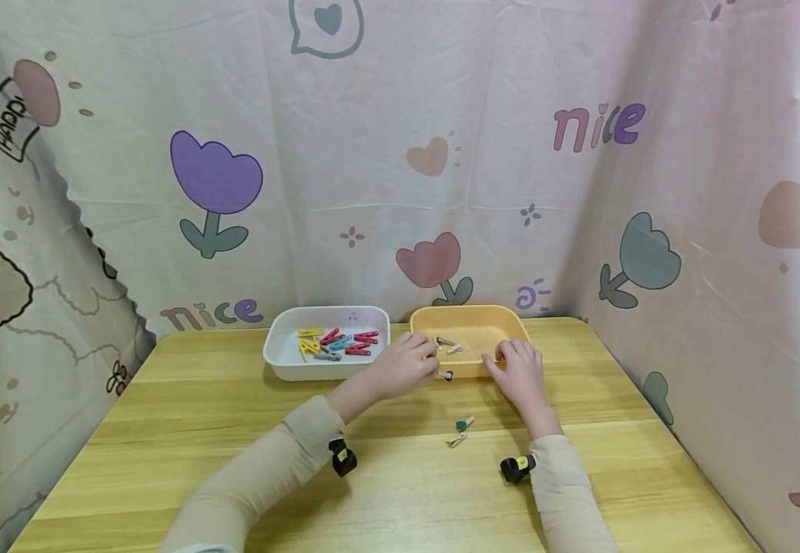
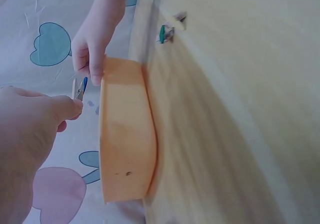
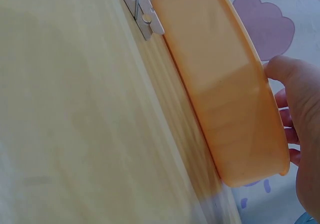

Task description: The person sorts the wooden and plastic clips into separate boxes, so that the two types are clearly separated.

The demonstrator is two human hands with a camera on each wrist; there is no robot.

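Observation:
My left hand (image 1: 403, 365) pinches a small wooden clothespin (image 2: 79, 90) with a blue decoration, just in front of the yellow-orange bin (image 1: 469, 370). My right hand (image 1: 520, 372) grips the bin's near rim toward its right corner, thumb outside and fingers over the edge. Inside the bin lie a few small wooden clothespins (image 1: 449, 344). On the table in front rest a clothespin with a green decoration (image 1: 464, 424) and one with a yellowish decoration (image 1: 456, 440).
Left of the bin stands a white bin (image 1: 323, 373) with several red, yellow, blue and grey clothespins (image 1: 330, 355). Both bins stand at the back of the wooden table (image 1: 185, 430), against a printed curtain (image 1: 344, 153).

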